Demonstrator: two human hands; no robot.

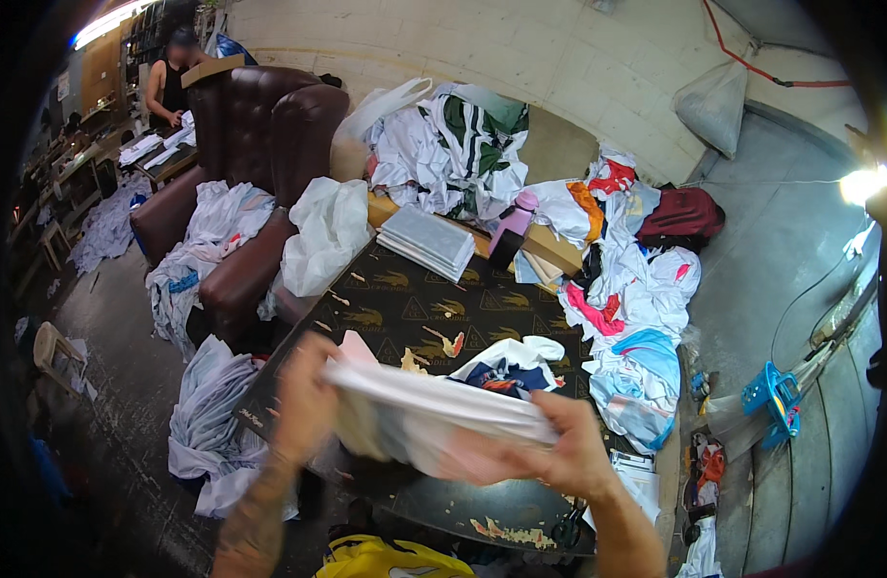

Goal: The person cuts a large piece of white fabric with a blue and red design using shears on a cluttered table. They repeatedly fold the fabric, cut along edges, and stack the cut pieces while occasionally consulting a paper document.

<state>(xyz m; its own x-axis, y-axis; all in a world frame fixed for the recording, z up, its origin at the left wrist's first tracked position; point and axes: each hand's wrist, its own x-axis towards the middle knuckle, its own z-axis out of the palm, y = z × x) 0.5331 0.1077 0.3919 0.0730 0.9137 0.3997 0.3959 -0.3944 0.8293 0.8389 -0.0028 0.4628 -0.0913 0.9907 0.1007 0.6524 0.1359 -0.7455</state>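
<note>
Head view: both hands were raised over the near edge of a dark worktop (405, 308), sharing one folded white garment (434, 409).
Left hand: the left hand (304, 400) was curled shut around the garment's left end, fingers wrapped over its top edge.
Right hand: the right hand (559, 453) was closed on the garment's right end, thumb on top and fingers beneath.
Garment: it stretched flat between the two hands, held clear above the worktop.
Just beyond the hands: a crumpled white and navy shirt (511, 366) lay on the worktop.
Farther beyond: a stack of folded white pieces (429, 241) and a dark bottle with a pink cap (513, 231) sat near the worktop's far edge, with a heap of white and green clothes (453, 144) behind them.
Right of the hands: a spill of white, pink and blue garments (636, 308) ran down to the floor.
Left of the hands: a brown leather armchair (260, 164) was draped in white cloth, with a pile of white cloth (208, 414) on the floor below it.
Far left: another person (169, 82) stood at a separate table.
</note>
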